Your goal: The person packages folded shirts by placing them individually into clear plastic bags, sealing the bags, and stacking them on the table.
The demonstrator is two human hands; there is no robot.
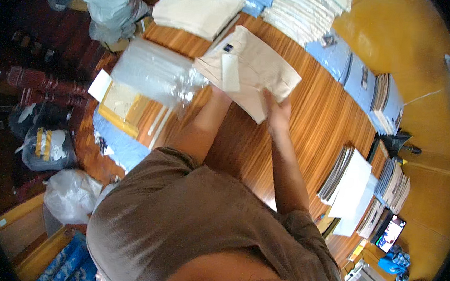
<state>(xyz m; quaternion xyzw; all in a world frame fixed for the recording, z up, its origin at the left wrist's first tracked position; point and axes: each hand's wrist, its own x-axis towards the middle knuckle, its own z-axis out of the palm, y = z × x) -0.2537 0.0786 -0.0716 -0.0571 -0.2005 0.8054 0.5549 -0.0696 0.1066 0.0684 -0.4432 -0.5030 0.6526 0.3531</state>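
Note:
A folded beige garment (260,64) is in front of me, over the wooden table. A small dark label (227,47) and a white paper strip (231,72) lie on its upper face. My right hand (279,113) grips its near right edge, thumb on top. My left hand (220,91) supports the garment from below at its near left side; its fingers are hidden under the cloth. To the left, close to the garment, lies a stack of clear plastic bags (151,71). A pile of folded cream garments (195,9) sits at the far left.
Bagged white garments (304,12) and bagged blue garments (329,56) line the far edge of the table (321,127). White sheets (351,185) stand on a stack at the right, near a lit phone (390,233). Filled plastic bags (72,194) rest on the floor at left.

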